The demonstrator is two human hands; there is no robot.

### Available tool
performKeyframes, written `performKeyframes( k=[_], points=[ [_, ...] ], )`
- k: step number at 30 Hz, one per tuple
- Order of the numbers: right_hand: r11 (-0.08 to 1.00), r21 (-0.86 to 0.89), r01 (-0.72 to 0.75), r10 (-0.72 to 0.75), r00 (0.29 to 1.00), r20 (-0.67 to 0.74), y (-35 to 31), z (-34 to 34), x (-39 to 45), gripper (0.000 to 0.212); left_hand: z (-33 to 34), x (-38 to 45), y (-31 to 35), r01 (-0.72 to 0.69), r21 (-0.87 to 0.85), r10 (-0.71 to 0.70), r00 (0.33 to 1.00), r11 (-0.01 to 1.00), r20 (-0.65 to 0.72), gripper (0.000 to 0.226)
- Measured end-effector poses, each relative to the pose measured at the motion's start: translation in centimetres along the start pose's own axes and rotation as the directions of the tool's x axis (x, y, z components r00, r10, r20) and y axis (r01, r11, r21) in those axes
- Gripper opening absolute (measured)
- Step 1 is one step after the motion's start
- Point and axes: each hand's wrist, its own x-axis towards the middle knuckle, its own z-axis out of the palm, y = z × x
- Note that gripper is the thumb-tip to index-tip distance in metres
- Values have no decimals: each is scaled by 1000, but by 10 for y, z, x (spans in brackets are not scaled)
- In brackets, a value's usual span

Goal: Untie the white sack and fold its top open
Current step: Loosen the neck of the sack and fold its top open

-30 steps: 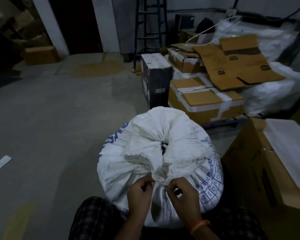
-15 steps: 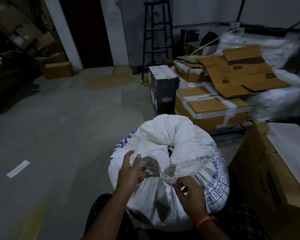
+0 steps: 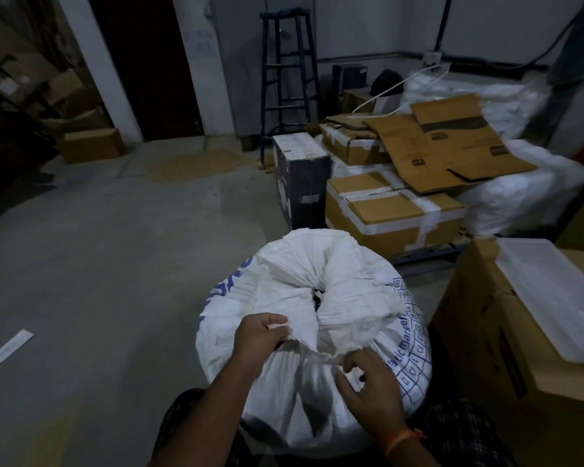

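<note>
Here, a bulging white woven plastic sack (image 3: 317, 315) with blue print stands on the grey concrete floor (image 3: 98, 264), near the person's knees, its top gathered. The left hand (image 3: 258, 335) grips a bunched fold of the mouth; the right hand (image 3: 368, 379) pinches the twisted tie strip (image 3: 321, 357). Taped brown cardboard boxes (image 3: 391, 217) sit far right.

Both hands (image 3: 260, 335) (image 3: 368, 382) — fingers curled, gripping
</note>
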Motion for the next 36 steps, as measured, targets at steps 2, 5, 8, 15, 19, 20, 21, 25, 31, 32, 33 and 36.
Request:
performKeyframes(
  k=[2, 5, 8, 15, 19, 20, 21, 25, 31, 32, 33, 36],
  points=[
    [998, 46, -40, 45, 991, -127, -5, -12, 3, 23, 1, 0, -10, -32, -7, 32, 999, 999, -14, 18],
    [982, 118, -149, 178, 939, -293, -8, -29, 18, 24, 2, 2, -22, -76, -41, 75, 997, 996, -22, 20],
    [957, 124, -262, 284, 931, -229, 1, -34, 32, 24, 5, 3, -28, -114, -63, 112, 993, 992, -25, 21],
    [763, 25, -646, 646, 763, -8, 49, -4, 30, 36, 6, -2, -39, -149, -89, 142, 987, 985, -79, 23],
    [544, 351, -762, 760, 624, 178, 55, 11, -6, 27, 1, -12, -53, -199, 45, 203, 973, 979, -113, 24],
    [501, 372, -782, 771, 598, 220, 52, 12, -12, 25, -1, -13, -58, -211, 103, 222, 968, 972, -117, 25],
    [492, 384, -781, 770, 596, 225, 51, 12, -17, 25, -4, -15, -63, -216, 166, 238, 964, 962, -123, 26],
    [606, 328, -725, 732, 670, 127, 48, 1, -19, 18, -18, -24, -77, -207, 315, 265, 952, 926, -154, 28],
    [637, 350, -687, 694, 708, 127, 46, -10, -31, 25, -33, -37, -78, -237, 422, 364, 897, 875, -252, 30],
    [668, 337, -664, 666, 735, 127, 43, -10, -33, 27, -34, -38, -78, -252, 440, 392, 882, 862, -263, 30],
    [708, 295, -641, 638, 760, 122, 42, -10, -34, 28, -36, -38, -80, -257, 447, 405, 872, 857, -274, 31],
    [743, 201, -638, 613, 770, 177, 44, -4, -38, 31, -39, -27, -89, -176, 429, 314, 909, 886, -274, 31]
  ],
)
